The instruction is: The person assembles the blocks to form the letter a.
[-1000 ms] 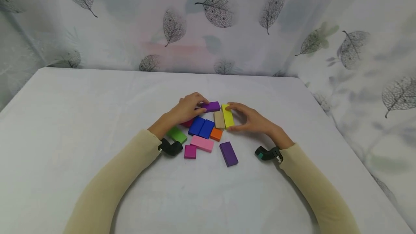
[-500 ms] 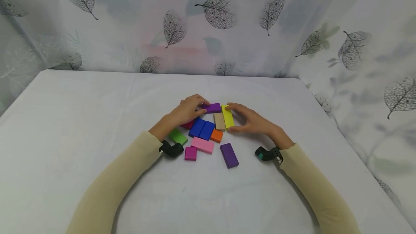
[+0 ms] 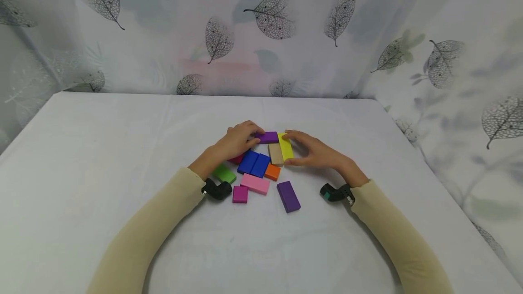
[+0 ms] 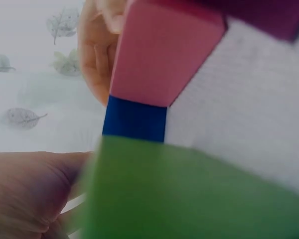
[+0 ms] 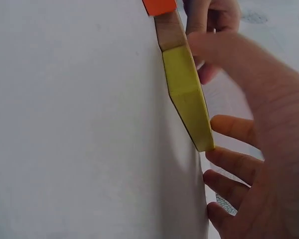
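Note:
My left hand (image 3: 234, 142) pinches the left end of a purple block (image 3: 268, 137) between thumb and fingers. The purple block's right end sits against the top of a yellow block (image 3: 286, 149). My right hand (image 3: 312, 151) spans that yellow block, thumb at its near end and fingers at its far end; in the right wrist view the fingertips meet the yellow block (image 5: 187, 94). A tan block (image 3: 275, 154) lies along its left side. Two blue blocks, one of them the right blue block (image 3: 260, 166), lie side by side below the left hand. An orange block (image 3: 272, 172) adjoins them.
Nearer the body lie a pink block (image 3: 255, 183), a magenta square block (image 3: 240, 194) and a separate dark purple block (image 3: 288, 197). A green block (image 3: 224, 173) and a partly hidden red block (image 3: 236, 159) are beside the left wrist. All are on a white table (image 3: 122, 149).
The purple block has straightened slightly and slid right, closing the gap to the yellow block. My right hand stays on the yellow block. The head view has tilted a little.

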Demonstrator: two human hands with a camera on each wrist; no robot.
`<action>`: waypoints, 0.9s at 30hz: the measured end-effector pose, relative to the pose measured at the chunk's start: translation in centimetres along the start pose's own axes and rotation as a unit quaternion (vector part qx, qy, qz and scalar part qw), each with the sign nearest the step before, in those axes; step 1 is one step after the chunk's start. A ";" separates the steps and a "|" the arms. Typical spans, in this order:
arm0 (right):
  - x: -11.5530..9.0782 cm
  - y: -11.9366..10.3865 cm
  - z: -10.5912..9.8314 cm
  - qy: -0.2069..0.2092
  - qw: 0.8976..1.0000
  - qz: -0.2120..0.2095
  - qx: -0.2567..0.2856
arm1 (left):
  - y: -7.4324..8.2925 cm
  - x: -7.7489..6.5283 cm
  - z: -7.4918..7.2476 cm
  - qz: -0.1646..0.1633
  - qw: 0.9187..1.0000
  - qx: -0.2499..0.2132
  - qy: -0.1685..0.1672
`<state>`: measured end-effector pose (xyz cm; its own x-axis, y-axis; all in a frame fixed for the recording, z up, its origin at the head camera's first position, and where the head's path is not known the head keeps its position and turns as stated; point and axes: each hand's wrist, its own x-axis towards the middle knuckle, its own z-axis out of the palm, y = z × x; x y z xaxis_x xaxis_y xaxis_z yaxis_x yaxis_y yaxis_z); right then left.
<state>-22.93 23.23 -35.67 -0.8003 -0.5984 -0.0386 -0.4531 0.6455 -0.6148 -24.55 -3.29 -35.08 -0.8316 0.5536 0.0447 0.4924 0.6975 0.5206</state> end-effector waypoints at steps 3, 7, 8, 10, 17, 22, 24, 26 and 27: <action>0.4 0.0 -0.2 0.010 1.000 0.010 0.009 | -0.1 -0.1 0.0 0.004 1.000 0.011 0.005; 1.1 0.2 -0.3 0.037 0.999 -0.007 0.021 | -0.2 -0.1 -0.1 0.003 1.000 0.008 0.000; 1.3 0.3 -0.2 0.043 0.999 -0.012 0.023 | -0.2 -0.1 -0.1 0.003 1.000 0.004 -0.003; 1.6 0.5 -0.1 0.052 0.998 -0.020 0.029 | -0.3 -0.2 -0.2 0.001 1.000 -0.008 -0.009; 2.5 1.0 0.1 0.039 0.997 -0.039 0.062 | -1.1 -0.5 -0.7 0.004 0.999 -0.040 -0.014; 2.5 1.1 0.3 0.020 0.997 -0.033 0.059 | -1.4 -1.4 -1.5 0.006 0.998 -0.055 -0.024; 2.5 1.2 0.4 0.019 0.998 -0.035 0.057 | -1.7 -1.9 -1.9 0.003 0.998 -0.062 -0.027; 2.5 1.2 0.6 0.018 0.997 -0.040 0.060 | -1.9 -2.5 -2.3 0.000 0.997 -0.068 -0.031; 2.5 1.2 0.6 0.018 0.997 -0.043 0.062 | -2.0 -2.7 -2.5 -0.004 0.997 -0.068 -0.034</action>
<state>-25.22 22.26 -37.02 -0.7753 -0.6299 0.0454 -0.4703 0.5278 -0.7073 -23.91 -7.31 -34.08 -0.8136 0.5812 -0.0152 0.4427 0.6363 0.6318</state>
